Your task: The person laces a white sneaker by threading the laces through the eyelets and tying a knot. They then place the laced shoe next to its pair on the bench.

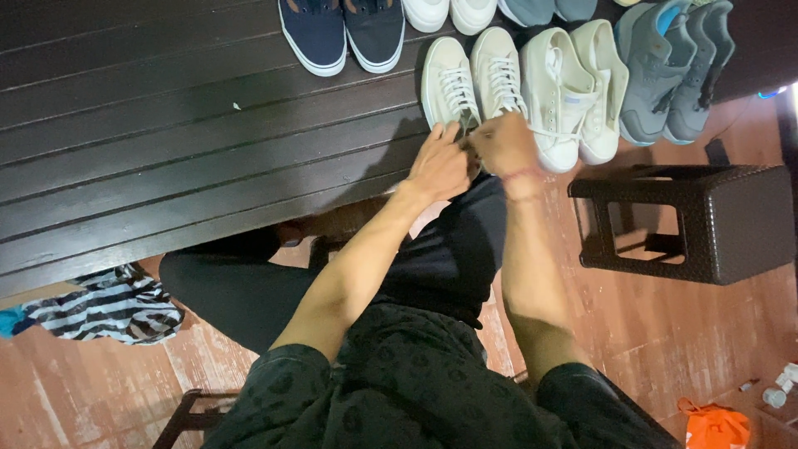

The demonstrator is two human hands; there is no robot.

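Observation:
A pair of cream lace-up sneakers [453,75] stands on a dark slatted wooden table [166,150], toes pointing away from me. My left hand [439,166] and my right hand [503,143] meet at the heel ends of this pair, near the table's front edge. Both hands have their fingers bent close together over the shoes' openings, where the white laces [460,93] end. What the fingers pinch is hidden by the hands. A thin red band circles my right wrist [522,176].
More shoes line the table: a navy pair [341,29], a second cream pair [573,83], a grey pair [673,66], white toes [449,12] behind. A dark woven stool [706,224] stands right. Striped cloth [116,303] lies left, an orange bag [715,424] lower right.

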